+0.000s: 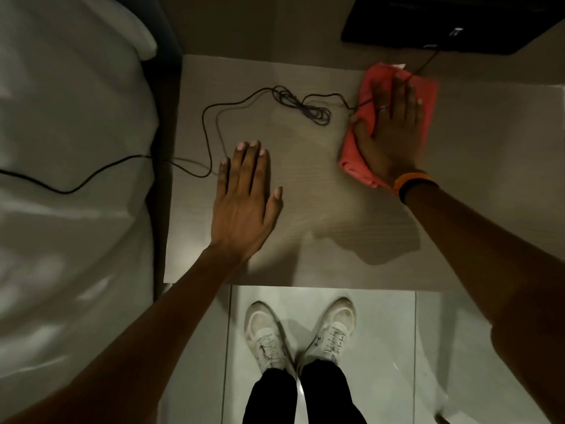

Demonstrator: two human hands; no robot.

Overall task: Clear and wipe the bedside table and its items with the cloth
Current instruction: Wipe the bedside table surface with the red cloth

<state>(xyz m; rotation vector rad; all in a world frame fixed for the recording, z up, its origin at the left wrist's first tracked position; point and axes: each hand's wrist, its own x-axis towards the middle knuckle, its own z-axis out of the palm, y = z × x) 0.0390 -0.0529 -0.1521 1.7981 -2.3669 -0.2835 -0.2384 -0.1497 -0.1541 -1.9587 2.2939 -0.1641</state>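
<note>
The right hand (391,130) lies flat on the cloth (428,96), fingers straight and close together, palm pressing it down. It pins the cloth and does not grip it. The cloth is bunched under the palm at the far right corner of the bedside table (305,255), and blur at its edges suggests it is in mid-stroke. An orange band (409,179) sits on that wrist.

The left hand (244,203) is also flat, fingers straight and together, thumb out to the side. It is on or just above the left middle of the tabletop and holds nothing; I cannot tell whether it bears weight.

Between the hands a thin black cable (305,108) lies in a loose coil. One end trails left onto the bed (76,148). The other runs to the cloth's edge and on toward a dark object (443,22) beyond the table. Whether it passes over or under the cloth there is unclear.

The step in hand looks like wiping the tabletop, with the far right corner being covered. The cable is the only item on the surface, and it sits across ground not yet reachable. The next move probably calls for the free left hand to lift or gather the cable aside so the cloth can sweep leftward without snagging or dragging it.
</note>
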